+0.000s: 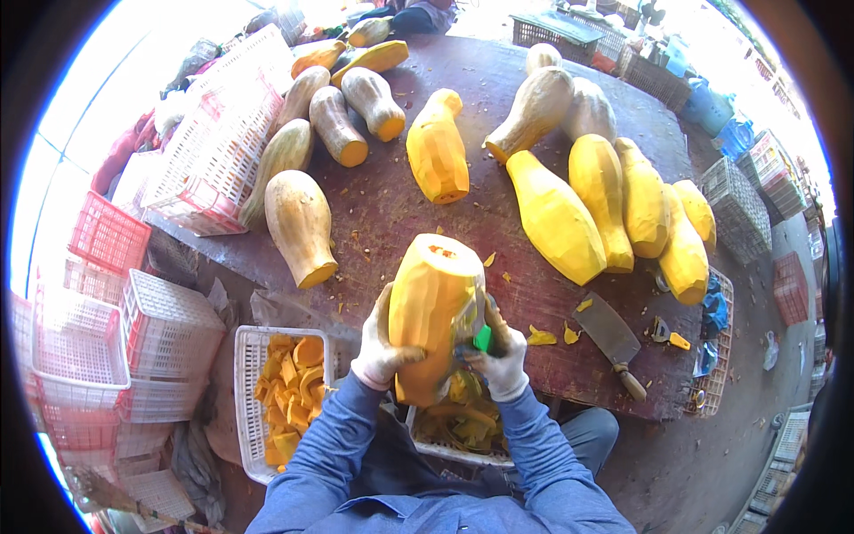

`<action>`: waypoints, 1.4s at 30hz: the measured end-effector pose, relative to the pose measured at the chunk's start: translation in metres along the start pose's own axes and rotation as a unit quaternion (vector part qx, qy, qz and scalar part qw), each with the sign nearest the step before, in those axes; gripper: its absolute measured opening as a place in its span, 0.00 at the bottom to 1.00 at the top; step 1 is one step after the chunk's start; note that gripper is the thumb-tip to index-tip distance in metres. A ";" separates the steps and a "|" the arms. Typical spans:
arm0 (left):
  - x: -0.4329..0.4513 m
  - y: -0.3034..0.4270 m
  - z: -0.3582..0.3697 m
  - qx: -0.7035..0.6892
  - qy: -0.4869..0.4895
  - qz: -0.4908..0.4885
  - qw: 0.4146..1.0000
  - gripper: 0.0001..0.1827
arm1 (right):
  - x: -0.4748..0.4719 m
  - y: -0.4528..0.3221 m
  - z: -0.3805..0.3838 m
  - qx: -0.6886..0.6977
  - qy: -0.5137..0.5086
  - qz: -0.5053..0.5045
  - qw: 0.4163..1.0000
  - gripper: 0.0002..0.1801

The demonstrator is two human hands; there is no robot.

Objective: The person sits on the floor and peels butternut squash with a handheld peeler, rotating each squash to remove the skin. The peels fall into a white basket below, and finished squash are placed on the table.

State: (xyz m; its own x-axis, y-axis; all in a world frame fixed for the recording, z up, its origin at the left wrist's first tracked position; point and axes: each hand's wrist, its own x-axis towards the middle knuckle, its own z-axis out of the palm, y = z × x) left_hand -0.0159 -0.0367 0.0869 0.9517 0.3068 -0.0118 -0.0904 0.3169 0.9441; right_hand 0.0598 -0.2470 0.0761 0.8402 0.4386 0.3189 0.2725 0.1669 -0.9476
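Observation:
My gloved left hand (381,347) grips the left side of a large peeled squash (427,307), held upright above the table's near edge. Its cut top shows an opening to the seed cavity. At its right side, my gloved right hand (497,354) is closed round a green-handled tool (482,338), whose working end is blurred. Beneath the squash, a white crate (460,456) holds peelings. Another peeled squash (437,150) lies farther back on the table (373,220). Several peeled squashes (557,217) lie to the right, and unpeeled ones (300,220) to the left.
A cleaver (608,330) and a yellow-handled peeler (669,335) lie at the table's right. Left of my legs stands a white crate (245,400) of cut squash pieces. Stacked plastic crates (170,327) crowd the left; a person (423,17) is partly visible beyond the table.

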 end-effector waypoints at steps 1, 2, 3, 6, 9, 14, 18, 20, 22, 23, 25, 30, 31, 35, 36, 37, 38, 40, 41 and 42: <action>-0.001 0.003 0.006 -0.005 -0.010 0.021 1.000 0.73 | -0.003 -0.004 -0.005 -0.069 -0.022 -0.053 0.996 0.49; -0.001 0.006 0.012 -0.010 -0.020 0.042 0.999 0.74 | -0.008 0.001 -0.007 -0.017 -0.010 -0.115 0.993 0.51; -0.001 0.010 0.017 -0.014 -0.030 0.064 0.997 0.75 | -0.003 -0.007 -0.009 -0.025 -0.014 -0.137 0.990 0.50; 0.001 0.016 0.025 -0.031 -0.042 0.057 0.997 0.77 | 0.011 -0.032 -0.015 -0.034 -0.037 -0.180 0.982 0.49; 0.001 0.022 0.033 -0.038 -0.066 0.049 0.996 0.76 | 0.004 -0.027 -0.021 -0.062 -0.040 -0.191 0.979 0.51; 0.002 0.018 0.027 0.000 -0.122 0.005 0.993 0.74 | -0.020 -0.010 -0.023 -0.062 -0.034 -0.162 0.984 0.52; 0.004 0.010 0.029 -0.082 -0.105 0.004 0.991 0.73 | -0.029 -0.008 -0.016 -0.043 -0.023 -0.141 0.989 0.54; 0.003 0.011 0.026 -0.062 -0.112 0.005 0.992 0.73 | -0.035 -0.009 -0.014 -0.074 -0.024 -0.130 0.988 0.56; 0.005 0.010 0.025 -0.049 -0.116 0.009 0.992 0.73 | -0.036 -0.009 -0.014 -0.089 -0.018 -0.128 0.988 0.57; 0.005 0.008 0.023 -0.044 -0.115 0.012 0.992 0.73 | -0.036 -0.009 -0.014 -0.087 -0.012 -0.131 0.988 0.56; 0.007 0.007 0.024 -0.045 -0.101 0.020 0.994 0.73 | -0.033 -0.007 -0.014 -0.080 -0.003 -0.120 0.989 0.56; 0.022 0.007 0.038 -0.051 -0.040 0.038 0.997 0.70 | -0.002 0.001 -0.021 -0.023 0.004 -0.069 0.997 0.53; 0.028 0.008 0.039 -0.052 -0.029 0.040 0.997 0.69 | 0.009 0.002 -0.023 -0.015 0.006 -0.053 0.998 0.52; 0.054 0.001 0.033 -0.037 0.038 0.058 0.997 0.55 | 0.055 -0.003 -0.018 0.168 -0.007 0.126 0.978 0.45; 0.057 0.003 0.033 -0.043 0.054 0.031 0.997 0.53 | 0.065 0.000 -0.014 0.171 -0.006 0.135 0.976 0.42; 0.060 0.008 0.033 -0.049 0.072 0.003 0.996 0.51 | 0.072 0.005 -0.008 0.196 0.002 0.130 0.972 0.39; 0.062 0.011 0.032 -0.054 0.090 -0.025 0.994 0.48 | 0.079 0.009 -0.006 0.194 -0.005 0.164 0.967 0.38; 0.071 -0.004 0.017 -0.036 0.119 -0.073 0.990 0.46 | 0.085 0.027 0.005 0.156 -0.003 0.198 0.968 0.35; 0.077 -0.015 0.011 -0.027 0.132 -0.098 0.986 0.44 | 0.086 0.044 0.008 0.158 0.003 0.201 0.967 0.33; 0.080 -0.022 0.009 0.058 0.133 -0.129 0.981 0.50 | 0.081 0.065 0.010 0.152 0.010 0.221 0.963 0.32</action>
State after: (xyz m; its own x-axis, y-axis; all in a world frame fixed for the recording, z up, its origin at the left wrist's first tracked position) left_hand 0.0644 -0.0271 0.0677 0.8264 0.4585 -0.3268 0.1920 0.3160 0.9291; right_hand 0.1414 -0.1918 0.0403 0.8523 0.5095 -0.1185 -0.2619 0.2196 -0.9398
